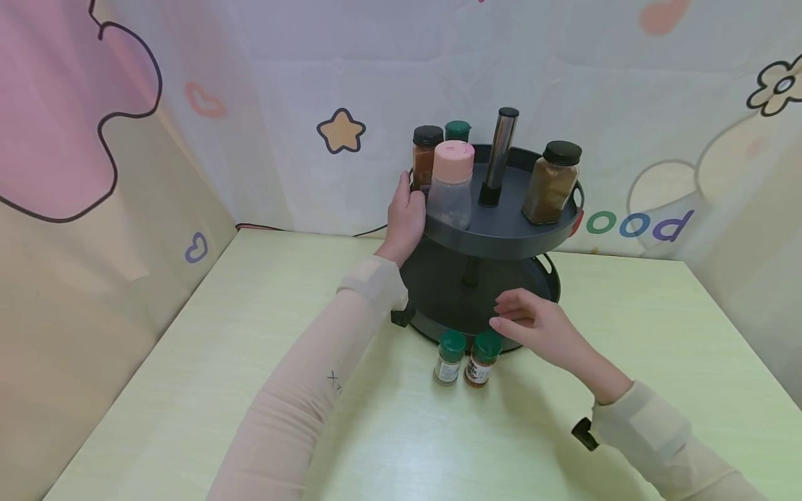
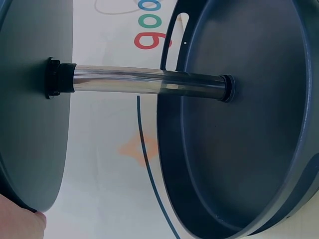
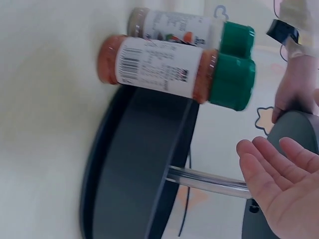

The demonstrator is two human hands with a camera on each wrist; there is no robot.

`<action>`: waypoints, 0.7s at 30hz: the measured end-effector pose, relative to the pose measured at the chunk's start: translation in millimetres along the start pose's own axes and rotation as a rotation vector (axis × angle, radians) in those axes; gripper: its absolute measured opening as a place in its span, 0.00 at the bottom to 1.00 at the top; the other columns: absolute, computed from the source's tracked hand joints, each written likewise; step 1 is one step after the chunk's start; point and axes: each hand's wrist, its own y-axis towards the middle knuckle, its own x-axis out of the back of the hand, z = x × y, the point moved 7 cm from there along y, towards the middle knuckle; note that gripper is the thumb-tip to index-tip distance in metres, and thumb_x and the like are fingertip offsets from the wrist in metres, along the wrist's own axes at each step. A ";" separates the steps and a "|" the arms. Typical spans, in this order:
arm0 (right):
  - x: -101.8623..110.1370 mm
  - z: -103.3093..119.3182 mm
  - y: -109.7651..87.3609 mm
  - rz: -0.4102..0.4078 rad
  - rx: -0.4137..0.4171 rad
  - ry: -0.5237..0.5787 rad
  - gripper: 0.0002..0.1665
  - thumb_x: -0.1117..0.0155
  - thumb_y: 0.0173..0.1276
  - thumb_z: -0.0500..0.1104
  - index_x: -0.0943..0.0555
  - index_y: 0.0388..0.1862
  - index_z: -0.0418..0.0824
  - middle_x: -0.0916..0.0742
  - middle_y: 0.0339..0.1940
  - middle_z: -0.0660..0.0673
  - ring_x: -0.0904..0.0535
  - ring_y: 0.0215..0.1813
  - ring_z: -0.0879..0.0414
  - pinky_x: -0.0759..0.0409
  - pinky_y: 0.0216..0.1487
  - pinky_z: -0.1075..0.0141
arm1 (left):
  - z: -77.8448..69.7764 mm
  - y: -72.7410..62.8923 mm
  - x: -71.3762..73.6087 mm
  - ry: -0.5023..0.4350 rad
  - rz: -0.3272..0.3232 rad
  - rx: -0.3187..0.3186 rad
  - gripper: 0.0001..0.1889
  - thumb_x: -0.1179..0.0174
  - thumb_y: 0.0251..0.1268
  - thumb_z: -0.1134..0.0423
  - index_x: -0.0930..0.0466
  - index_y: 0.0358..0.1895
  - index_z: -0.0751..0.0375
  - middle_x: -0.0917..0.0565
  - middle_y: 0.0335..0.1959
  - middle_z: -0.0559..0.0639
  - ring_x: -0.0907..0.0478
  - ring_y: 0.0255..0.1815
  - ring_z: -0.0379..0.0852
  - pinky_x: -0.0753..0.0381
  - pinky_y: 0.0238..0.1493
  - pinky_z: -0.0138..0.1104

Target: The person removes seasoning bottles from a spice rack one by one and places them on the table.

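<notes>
A dark grey two-tier round spice rack (image 1: 482, 240) with a metal post stands on the table. My left hand (image 1: 406, 219) grips the left edge of its upper tray; in the left wrist view, part of that hand (image 2: 21, 219) shows at the tray's rim. My right hand (image 1: 541, 327) is in front of the lower tray (image 2: 249, 149), fingers relaxed and holding nothing. Just left of it, two small green-capped spice jars stand side by side on the table: one pale (image 1: 447, 358), one with reddish contents (image 3: 154, 67).
On the upper tray are a pink-capped clear bottle (image 1: 452, 184), a black-capped jar of brown spice (image 1: 553, 182), another black-capped jar (image 1: 427, 153) and a green-capped one (image 1: 458, 131). A printed cloth (image 1: 282, 139) hangs behind the table (image 1: 263, 313).
</notes>
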 end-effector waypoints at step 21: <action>33.4 26.8 4.2 -0.141 0.020 -0.018 0.20 0.44 0.61 0.47 0.28 0.48 0.36 0.19 0.45 0.39 0.22 0.42 0.54 0.26 0.40 0.80 | 0.7 -0.1 -0.6 -0.013 0.005 0.001 0.28 0.69 0.68 0.59 0.63 0.70 0.53 0.55 0.72 0.44 0.58 0.72 0.40 0.54 0.69 0.38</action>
